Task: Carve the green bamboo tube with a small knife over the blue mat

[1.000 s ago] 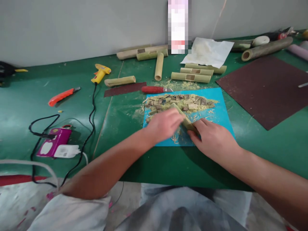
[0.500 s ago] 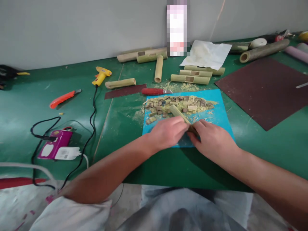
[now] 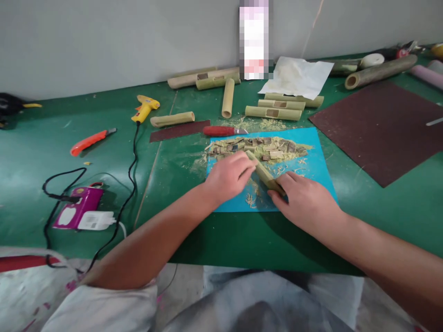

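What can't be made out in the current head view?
All head view:
Bamboo tube: near end hidden by the right hand.
Left hand: grip unclear, its own back hides most of the fingers.
Upright panel: content lost to pixelation.
Dark item: cut off by the left edge.
White adapter: print too small and blurred.

No text or number here is legible.
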`<action>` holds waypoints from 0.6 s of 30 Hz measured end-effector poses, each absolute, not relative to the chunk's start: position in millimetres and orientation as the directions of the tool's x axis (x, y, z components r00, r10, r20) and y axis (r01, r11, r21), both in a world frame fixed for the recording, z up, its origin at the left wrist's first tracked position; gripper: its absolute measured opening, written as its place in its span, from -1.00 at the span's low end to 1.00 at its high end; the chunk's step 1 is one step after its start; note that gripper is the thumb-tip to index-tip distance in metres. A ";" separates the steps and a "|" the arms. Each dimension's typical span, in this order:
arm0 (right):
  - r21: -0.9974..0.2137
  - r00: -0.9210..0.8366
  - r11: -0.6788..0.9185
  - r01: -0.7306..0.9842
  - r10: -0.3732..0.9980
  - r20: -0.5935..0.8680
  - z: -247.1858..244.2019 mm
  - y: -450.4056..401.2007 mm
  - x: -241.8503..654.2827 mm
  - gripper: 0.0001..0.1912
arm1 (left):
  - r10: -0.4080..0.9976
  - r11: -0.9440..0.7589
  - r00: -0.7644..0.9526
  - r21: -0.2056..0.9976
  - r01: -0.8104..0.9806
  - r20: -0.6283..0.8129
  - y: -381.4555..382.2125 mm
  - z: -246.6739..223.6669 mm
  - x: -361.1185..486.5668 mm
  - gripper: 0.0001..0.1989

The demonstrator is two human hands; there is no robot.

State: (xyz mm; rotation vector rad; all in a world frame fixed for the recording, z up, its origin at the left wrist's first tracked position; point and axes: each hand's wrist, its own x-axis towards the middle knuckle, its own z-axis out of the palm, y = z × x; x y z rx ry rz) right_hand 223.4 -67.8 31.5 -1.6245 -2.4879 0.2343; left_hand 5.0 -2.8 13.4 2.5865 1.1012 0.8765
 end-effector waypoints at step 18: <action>-0.136 -0.369 0.373 0.918 0.928 0.059 39.8 -69.9 223.5 -0.77 | 0.691 -0.713 0.509 0.372 0.594 0.513 3.9 7.3 5.8 -0.83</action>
